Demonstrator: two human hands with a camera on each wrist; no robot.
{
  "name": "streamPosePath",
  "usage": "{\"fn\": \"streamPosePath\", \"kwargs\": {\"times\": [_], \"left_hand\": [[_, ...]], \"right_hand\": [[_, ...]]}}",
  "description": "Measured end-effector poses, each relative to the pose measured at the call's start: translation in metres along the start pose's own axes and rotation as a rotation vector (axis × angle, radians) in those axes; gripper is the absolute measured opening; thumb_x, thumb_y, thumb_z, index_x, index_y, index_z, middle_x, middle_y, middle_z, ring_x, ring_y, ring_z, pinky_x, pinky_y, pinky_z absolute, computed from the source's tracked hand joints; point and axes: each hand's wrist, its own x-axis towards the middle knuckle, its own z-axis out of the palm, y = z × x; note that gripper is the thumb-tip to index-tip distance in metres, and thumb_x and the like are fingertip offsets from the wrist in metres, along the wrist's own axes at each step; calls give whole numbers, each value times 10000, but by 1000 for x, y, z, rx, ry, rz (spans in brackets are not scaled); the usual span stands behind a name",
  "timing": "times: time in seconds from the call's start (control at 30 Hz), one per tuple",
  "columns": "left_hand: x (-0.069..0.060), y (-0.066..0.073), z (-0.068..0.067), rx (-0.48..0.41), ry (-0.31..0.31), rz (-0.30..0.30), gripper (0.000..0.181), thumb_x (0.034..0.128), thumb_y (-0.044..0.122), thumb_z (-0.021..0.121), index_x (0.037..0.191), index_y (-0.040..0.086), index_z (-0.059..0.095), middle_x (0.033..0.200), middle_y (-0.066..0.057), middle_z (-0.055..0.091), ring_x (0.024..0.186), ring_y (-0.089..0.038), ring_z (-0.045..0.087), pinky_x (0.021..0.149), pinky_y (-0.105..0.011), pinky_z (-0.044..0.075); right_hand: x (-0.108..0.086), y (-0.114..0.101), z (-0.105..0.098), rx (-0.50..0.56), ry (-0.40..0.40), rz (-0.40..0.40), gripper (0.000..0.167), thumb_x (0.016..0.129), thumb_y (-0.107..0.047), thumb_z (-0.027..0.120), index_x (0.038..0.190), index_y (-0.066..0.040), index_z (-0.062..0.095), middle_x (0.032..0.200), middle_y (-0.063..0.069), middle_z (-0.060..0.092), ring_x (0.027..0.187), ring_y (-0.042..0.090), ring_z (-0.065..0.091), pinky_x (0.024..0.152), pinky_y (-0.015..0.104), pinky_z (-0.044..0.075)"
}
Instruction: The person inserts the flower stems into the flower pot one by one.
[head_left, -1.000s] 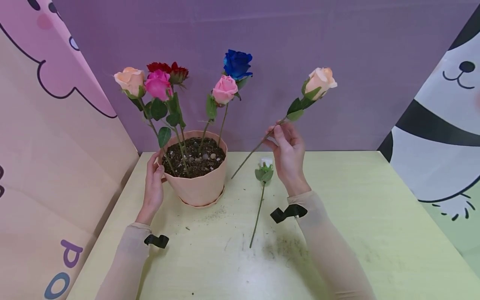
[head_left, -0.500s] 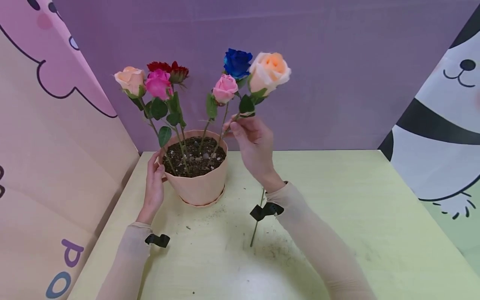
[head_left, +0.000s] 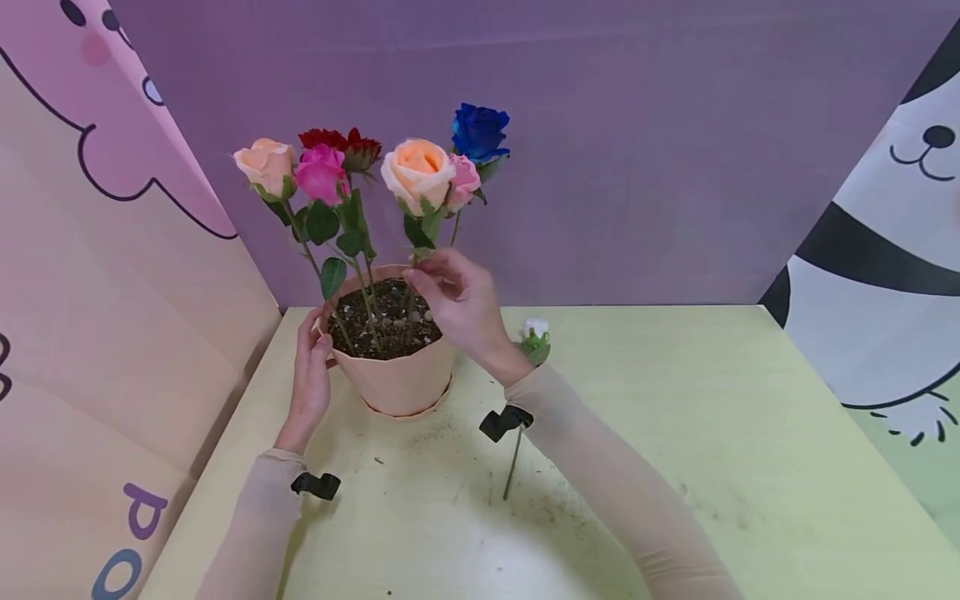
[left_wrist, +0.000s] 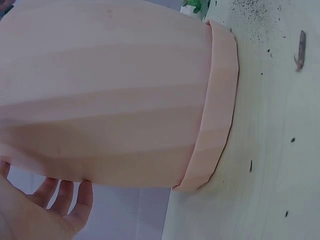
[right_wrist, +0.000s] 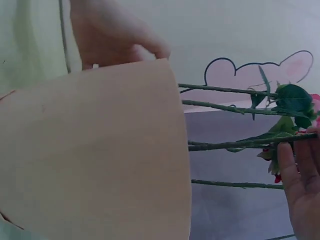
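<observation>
A pink flower pot (head_left: 397,385) filled with dark soil (head_left: 390,317) stands on the table's left half. My left hand (head_left: 310,379) holds its left side near the rim, fingers and thumb spread around the wall. With thumb and fingertips, my right hand (head_left: 467,307) pinches the stem of a peach rose (head_left: 417,177) above the pot. That stem runs down into the pot; its end is hidden in the head view. Around it stand another peach rose (head_left: 266,167), a magenta rose (head_left: 322,173), dark red flowers (head_left: 362,152), a pink rose (head_left: 464,182) and a blue rose (head_left: 480,133).
A white rose (head_left: 536,333) lies on the table (head_left: 675,392) right of the pot, its stem partly behind my right wrist. Soil crumbs (head_left: 442,432) dot the tabletop. A purple backdrop (head_left: 637,167) rises behind the table's far edge.
My right hand has carried the peach rose leftward from right of the pot to over its soil, the bloom now in front of the pink rose. The left hand stays on the pot.
</observation>
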Motion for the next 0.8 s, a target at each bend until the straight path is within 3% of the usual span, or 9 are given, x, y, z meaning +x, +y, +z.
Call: {"fn": "streamPosePath", "kwargs": {"times": [0.17, 0.3, 0.47, 0.63, 0.8], "left_hand": [[1, 0, -1, 6, -3, 1, 595, 1124, 289, 273, 1701, 170, 188, 1726, -190, 246, 1505, -410, 374, 1163, -648, 353], [0, -1, 0, 2, -5, 7, 597, 1126, 293, 272, 1702, 163, 183, 1737, -178, 234, 1523, -410, 353, 1159, -654, 350], [0, 0, -2, 6, -4, 13, 599, 1125, 297, 282, 1701, 165, 188, 1735, -171, 239, 1532, -392, 345, 1157, -649, 359], [0, 1, -4, 11, 10, 16, 591, 1122, 275, 276, 1697, 162, 198, 1726, -182, 259, 1525, -395, 358, 1150, -641, 368], [-1, 3, -1, 9, 12, 7, 597, 1114, 277, 308, 1693, 155, 222, 1720, -209, 279, 1484, -397, 391, 1097, -564, 413]], "right_hand": [[-1, 12, 9, -163, -43, -58, 161, 1006, -17, 694, 1128, 73, 750, 1008, 202, 794, 837, 319, 760, 734, 260, 611], [-4, 22, 16, -240, -57, -93, 172, 1039, -30, 645, 1140, 66, 745, 1007, 194, 810, 831, 307, 786, 726, 280, 629], [-5, 32, 23, -233, -54, -104, 171, 1051, -28, 619, 1138, 68, 731, 968, 202, 801, 792, 340, 780, 695, 272, 618], [-10, 45, 32, -223, -20, -143, 122, 1033, -5, 626, 1067, 52, 728, 881, 171, 783, 692, 292, 735, 635, 223, 554], [-15, 50, 40, -165, -3, -124, 129, 1034, -5, 623, 1067, 69, 723, 864, 192, 773, 686, 335, 725, 631, 206, 530]]}}
